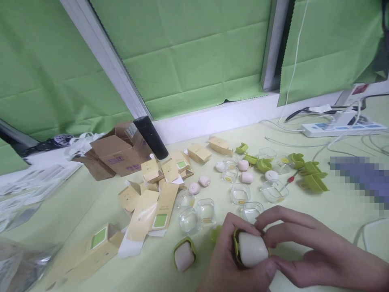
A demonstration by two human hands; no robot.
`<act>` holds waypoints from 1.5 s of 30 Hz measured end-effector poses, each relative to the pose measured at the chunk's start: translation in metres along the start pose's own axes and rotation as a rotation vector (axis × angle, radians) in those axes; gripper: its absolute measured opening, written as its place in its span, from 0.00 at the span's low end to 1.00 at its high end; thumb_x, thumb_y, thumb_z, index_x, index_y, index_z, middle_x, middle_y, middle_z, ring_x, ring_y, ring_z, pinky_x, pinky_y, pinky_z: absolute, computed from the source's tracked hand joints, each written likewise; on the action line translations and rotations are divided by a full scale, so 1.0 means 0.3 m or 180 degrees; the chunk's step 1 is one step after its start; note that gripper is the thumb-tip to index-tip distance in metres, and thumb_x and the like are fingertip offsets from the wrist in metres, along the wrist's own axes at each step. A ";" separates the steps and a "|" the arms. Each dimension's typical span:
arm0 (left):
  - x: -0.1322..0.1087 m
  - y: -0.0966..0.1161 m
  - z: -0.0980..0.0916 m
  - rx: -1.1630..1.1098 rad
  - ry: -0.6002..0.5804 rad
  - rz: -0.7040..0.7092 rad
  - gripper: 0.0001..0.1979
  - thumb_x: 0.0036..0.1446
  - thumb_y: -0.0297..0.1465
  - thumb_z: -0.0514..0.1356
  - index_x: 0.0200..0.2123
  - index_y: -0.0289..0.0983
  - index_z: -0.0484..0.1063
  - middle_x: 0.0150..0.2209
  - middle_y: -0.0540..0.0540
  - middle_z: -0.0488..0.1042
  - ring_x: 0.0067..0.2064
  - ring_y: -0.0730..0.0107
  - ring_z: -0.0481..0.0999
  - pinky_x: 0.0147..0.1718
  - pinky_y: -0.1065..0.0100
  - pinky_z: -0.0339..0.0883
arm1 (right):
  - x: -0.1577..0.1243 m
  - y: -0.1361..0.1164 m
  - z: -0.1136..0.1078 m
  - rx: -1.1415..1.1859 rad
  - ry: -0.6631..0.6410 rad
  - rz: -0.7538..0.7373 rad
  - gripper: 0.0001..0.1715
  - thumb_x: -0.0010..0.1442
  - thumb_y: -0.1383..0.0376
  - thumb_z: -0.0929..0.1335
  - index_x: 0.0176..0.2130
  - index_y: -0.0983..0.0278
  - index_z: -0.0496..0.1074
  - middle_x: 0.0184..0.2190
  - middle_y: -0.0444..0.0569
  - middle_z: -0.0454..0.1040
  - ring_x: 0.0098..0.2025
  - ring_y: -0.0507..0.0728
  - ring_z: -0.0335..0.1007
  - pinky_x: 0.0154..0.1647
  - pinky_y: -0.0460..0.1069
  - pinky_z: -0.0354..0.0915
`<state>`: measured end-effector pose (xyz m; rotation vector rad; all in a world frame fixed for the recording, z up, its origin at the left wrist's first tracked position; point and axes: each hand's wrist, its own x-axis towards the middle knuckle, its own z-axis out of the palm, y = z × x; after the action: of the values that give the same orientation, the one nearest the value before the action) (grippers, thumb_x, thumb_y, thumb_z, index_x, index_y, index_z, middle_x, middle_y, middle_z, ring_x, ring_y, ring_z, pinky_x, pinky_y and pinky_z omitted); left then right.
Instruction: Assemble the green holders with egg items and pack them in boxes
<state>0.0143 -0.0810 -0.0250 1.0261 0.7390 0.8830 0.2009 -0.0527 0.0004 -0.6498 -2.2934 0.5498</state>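
Observation:
Both hands meet low in the view over a pale green table (334,211). My left hand (231,259) grips a small white puff (251,249) sitting in a green holder, thumb under it. My right hand (304,247) pinches the same piece from the right, fingers curled over its top edge. A second white puff in a green holder (184,254) lies on the table just left of my left hand. Several clear plastic lids (206,211) lie right behind the hands.
Tan cartons (158,209) lie scattered left of centre, with brown boxes (117,156) and a black cylinder (151,137) behind. Pink-white puffs (246,177) and green holders (313,176) lie mid-table. A power strip (340,129) with cables sits far right. Clear plastic bags (18,194) fill the left edge.

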 end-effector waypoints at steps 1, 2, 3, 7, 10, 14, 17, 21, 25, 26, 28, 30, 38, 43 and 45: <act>0.003 -0.012 0.000 0.0061 0.0057 0.0141 0.23 0.45 0.42 0.68 0.33 0.39 0.58 0.27 0.56 0.63 0.20 0.87 0.59 0.17 0.82 0.52 | 0.004 -0.004 0.006 -0.0079 0.0046 -0.0041 0.13 0.52 0.72 0.70 0.38 0.60 0.68 0.37 0.46 0.75 0.38 0.52 0.74 0.38 0.42 0.71; 0.005 -0.022 0.002 0.0095 0.0108 0.0284 0.23 0.44 0.43 0.68 0.32 0.39 0.58 0.26 0.57 0.62 0.20 0.87 0.57 0.16 0.82 0.50 | 0.006 -0.007 0.014 -0.0142 0.0111 -0.0085 0.12 0.51 0.72 0.69 0.37 0.60 0.68 0.36 0.47 0.75 0.37 0.53 0.74 0.36 0.43 0.71; 0.006 -0.029 0.004 0.0110 0.0153 0.0395 0.23 0.44 0.43 0.68 0.32 0.39 0.59 0.25 0.57 0.61 0.20 0.86 0.56 0.16 0.82 0.48 | 0.007 -0.009 0.022 -0.0190 0.0176 -0.0126 0.13 0.51 0.72 0.69 0.37 0.59 0.68 0.35 0.47 0.74 0.36 0.53 0.74 0.35 0.44 0.71; -0.002 -0.015 0.022 0.0081 0.0324 0.0443 0.22 0.45 0.43 0.68 0.32 0.39 0.59 0.27 0.56 0.64 0.23 0.85 0.58 0.19 0.80 0.52 | 0.006 -0.015 0.049 -0.0233 0.0427 -0.0220 0.16 0.50 0.71 0.68 0.39 0.58 0.65 0.34 0.48 0.74 0.34 0.55 0.73 0.32 0.46 0.70; -0.009 0.006 0.028 -0.0040 0.0260 0.0212 0.22 0.46 0.43 0.68 0.34 0.40 0.58 0.26 0.57 0.66 0.21 0.86 0.63 0.18 0.81 0.56 | 0.004 -0.019 0.056 -0.0191 0.0586 -0.0234 0.18 0.50 0.72 0.68 0.40 0.58 0.64 0.35 0.48 0.75 0.35 0.55 0.73 0.33 0.46 0.70; 0.002 -0.006 0.018 -0.0314 -0.0023 0.0096 0.23 0.47 0.41 0.68 0.35 0.42 0.56 0.19 0.61 0.65 0.16 0.87 0.63 0.16 0.83 0.59 | 0.005 -0.028 0.056 -0.0048 0.0618 -0.0054 0.17 0.50 0.74 0.67 0.39 0.58 0.63 0.37 0.47 0.73 0.36 0.53 0.73 0.34 0.45 0.71; 0.010 -0.015 0.011 -0.0527 -0.0179 0.0177 0.24 0.46 0.40 0.69 0.36 0.42 0.55 0.20 0.61 0.68 0.15 0.88 0.62 0.15 0.83 0.60 | 0.009 -0.033 0.055 0.0016 0.0561 0.0077 0.18 0.51 0.75 0.67 0.39 0.57 0.62 0.38 0.46 0.73 0.38 0.52 0.73 0.36 0.45 0.72; -0.001 0.016 0.023 -0.0448 0.0019 0.0028 0.25 0.45 0.39 0.70 0.37 0.42 0.56 0.29 0.58 0.72 0.17 0.91 0.65 0.18 0.83 0.63 | 0.003 -0.029 0.051 0.0243 0.0542 0.0178 0.21 0.50 0.78 0.66 0.40 0.56 0.61 0.39 0.44 0.72 0.40 0.52 0.73 0.37 0.44 0.72; 0.003 0.010 0.036 -0.0580 0.0061 0.0134 0.25 0.44 0.37 0.70 0.37 0.43 0.56 0.34 0.57 0.70 0.18 0.91 0.65 0.16 0.84 0.58 | -0.030 -0.009 0.062 0.0328 0.0441 0.0364 0.29 0.50 0.73 0.70 0.49 0.54 0.61 0.44 0.47 0.72 0.47 0.58 0.72 0.43 0.48 0.73; 0.010 -0.005 0.035 -0.0647 0.0111 0.0157 0.29 0.40 0.37 0.72 0.38 0.44 0.55 0.35 0.57 0.70 0.18 0.90 0.65 0.16 0.84 0.57 | -0.039 -0.003 0.067 0.0292 0.0456 0.0425 0.34 0.50 0.71 0.71 0.53 0.54 0.59 0.46 0.48 0.72 0.49 0.60 0.71 0.44 0.49 0.73; 0.025 -0.042 0.029 -0.0779 0.0235 0.0133 0.40 0.29 0.37 0.75 0.41 0.46 0.52 0.35 0.56 0.69 0.20 0.88 0.64 0.16 0.83 0.55 | -0.051 0.004 0.073 0.0177 0.0438 0.0425 0.43 0.48 0.67 0.73 0.58 0.54 0.55 0.50 0.50 0.70 0.52 0.62 0.69 0.46 0.49 0.73; 0.036 -0.071 0.017 -0.0789 0.0240 0.0141 0.48 0.23 0.36 0.76 0.45 0.46 0.49 0.35 0.55 0.69 0.24 0.84 0.65 0.20 0.81 0.57 | -0.050 0.006 0.071 0.0068 0.0254 0.0220 0.42 0.48 0.65 0.75 0.58 0.52 0.57 0.51 0.48 0.70 0.52 0.62 0.69 0.48 0.49 0.72; 0.009 0.092 -0.099 0.1553 0.1408 0.0611 0.20 0.58 0.42 0.55 0.49 0.42 0.54 0.47 0.43 0.67 0.34 0.69 0.68 0.36 0.64 0.62 | 0.168 0.095 0.027 -0.0267 0.0232 0.0784 0.22 0.58 0.58 0.69 0.51 0.58 0.65 0.48 0.51 0.73 0.50 0.62 0.70 0.46 0.55 0.69; 0.023 0.234 -0.184 0.3749 0.2130 0.0941 0.06 0.58 0.32 0.52 0.35 0.40 0.68 0.39 0.44 0.72 0.46 0.56 0.66 0.46 0.57 0.59 | 0.327 0.164 0.062 -0.0864 -0.0704 0.0766 0.17 0.50 0.67 0.70 0.43 0.64 0.72 0.40 0.53 0.76 0.45 0.65 0.70 0.49 0.59 0.62; 0.027 0.252 -0.195 0.3890 0.1988 0.0956 0.07 0.58 0.31 0.52 0.31 0.40 0.68 0.35 0.46 0.73 0.43 0.58 0.67 0.44 0.59 0.61 | 0.341 0.171 0.081 -0.0813 -0.0863 0.0694 0.18 0.47 0.66 0.72 0.41 0.63 0.74 0.37 0.51 0.77 0.42 0.64 0.71 0.47 0.58 0.63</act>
<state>-0.0515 -0.0313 0.0243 1.9937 1.7986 1.0110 0.1332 0.0424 0.0066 -1.0116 -2.5903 0.4719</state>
